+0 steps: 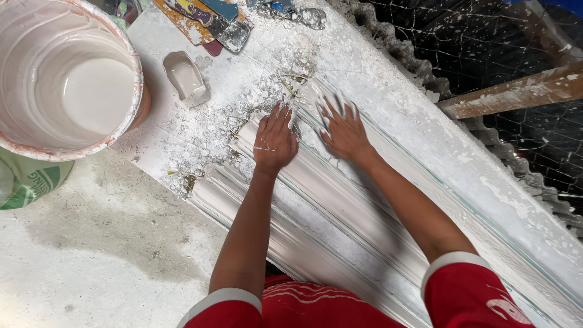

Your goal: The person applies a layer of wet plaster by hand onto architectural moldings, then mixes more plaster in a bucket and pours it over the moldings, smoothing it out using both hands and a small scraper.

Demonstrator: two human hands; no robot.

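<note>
A long white plaster moulding [328,206] with ridges and grooves lies along a plaster-spattered work table [425,140]. My left hand [274,141] rests flat on the moulding's far end, fingers together, smeared with plaster. My right hand [341,129] presses on the wet plaster beside it, fingers spread and coated white. Neither hand holds a tool. Both arms wear red sleeves with white cuffs.
A big bucket [67,79] of white liquid plaster stands at the upper left, with a green sack [27,182] below it. A small plaster-caked scoop [185,76] lies on the table. Flat scrapers [209,21] lie at the top. Wire mesh [504,54] and a wooden beam [516,91] are right.
</note>
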